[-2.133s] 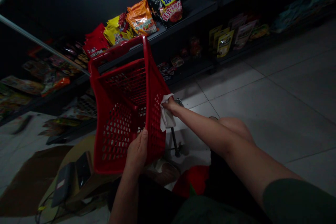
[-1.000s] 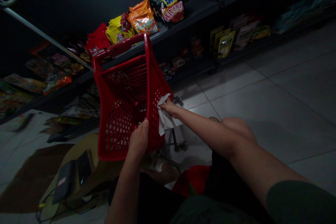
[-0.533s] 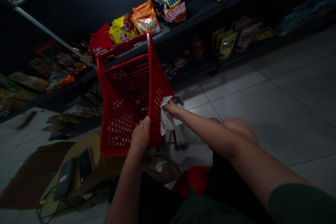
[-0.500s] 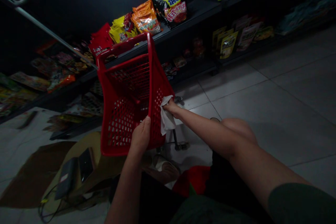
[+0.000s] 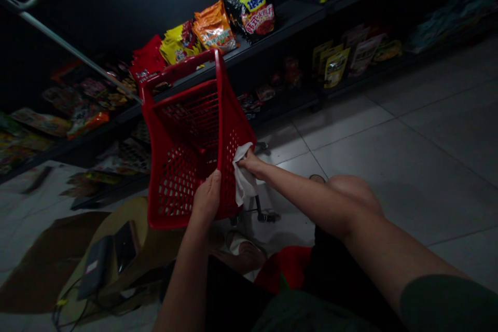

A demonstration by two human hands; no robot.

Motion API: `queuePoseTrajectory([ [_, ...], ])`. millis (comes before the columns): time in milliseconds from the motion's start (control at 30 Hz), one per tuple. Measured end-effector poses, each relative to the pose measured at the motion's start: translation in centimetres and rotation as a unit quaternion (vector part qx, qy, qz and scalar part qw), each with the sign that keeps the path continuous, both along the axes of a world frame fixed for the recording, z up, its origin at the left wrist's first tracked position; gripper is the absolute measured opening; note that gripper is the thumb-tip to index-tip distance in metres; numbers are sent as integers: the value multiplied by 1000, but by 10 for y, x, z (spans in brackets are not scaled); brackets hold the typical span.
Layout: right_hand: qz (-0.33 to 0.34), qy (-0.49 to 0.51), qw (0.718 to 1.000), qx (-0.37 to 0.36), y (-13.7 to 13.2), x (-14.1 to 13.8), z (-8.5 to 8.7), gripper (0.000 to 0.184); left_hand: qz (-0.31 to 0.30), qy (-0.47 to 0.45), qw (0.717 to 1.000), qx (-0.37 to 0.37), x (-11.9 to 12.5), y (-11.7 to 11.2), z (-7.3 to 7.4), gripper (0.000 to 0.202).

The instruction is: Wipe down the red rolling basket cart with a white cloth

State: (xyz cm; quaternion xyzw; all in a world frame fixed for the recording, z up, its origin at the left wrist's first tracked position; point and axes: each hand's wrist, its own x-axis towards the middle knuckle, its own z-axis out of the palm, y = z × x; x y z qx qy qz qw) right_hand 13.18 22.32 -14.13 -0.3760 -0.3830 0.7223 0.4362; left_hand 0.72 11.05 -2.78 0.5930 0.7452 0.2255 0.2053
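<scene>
A red shopping basket tilts, firmly gripped in the left hand. The right hand closes a white cloth against its mesh side.

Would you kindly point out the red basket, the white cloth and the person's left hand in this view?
red basket (image 5: 182,66), head view, on its far top rim
white cloth (image 5: 244,182), head view, on its middle
left hand (image 5: 207,203), head view, on its middle
</scene>
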Motion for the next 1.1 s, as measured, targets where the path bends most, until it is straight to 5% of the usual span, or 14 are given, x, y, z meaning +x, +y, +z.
queuePoseTrajectory([
  [400,60,37,997,-13,-9,7,7,80,5,12,1000,-13,-3,9,-2,66],
  [633,-17,-57,998,25,-8,-6,15,77,-12,19,1000,-3,0,8,1,66],
  [867,36,17,999,-2,-18,7,6,84,3,-3,1000,10,0,9,-3,62],
  [1100,8,-13,1000,-16,-18,-4,7,85,1,-9,1000,0,2,8,2,63],
])
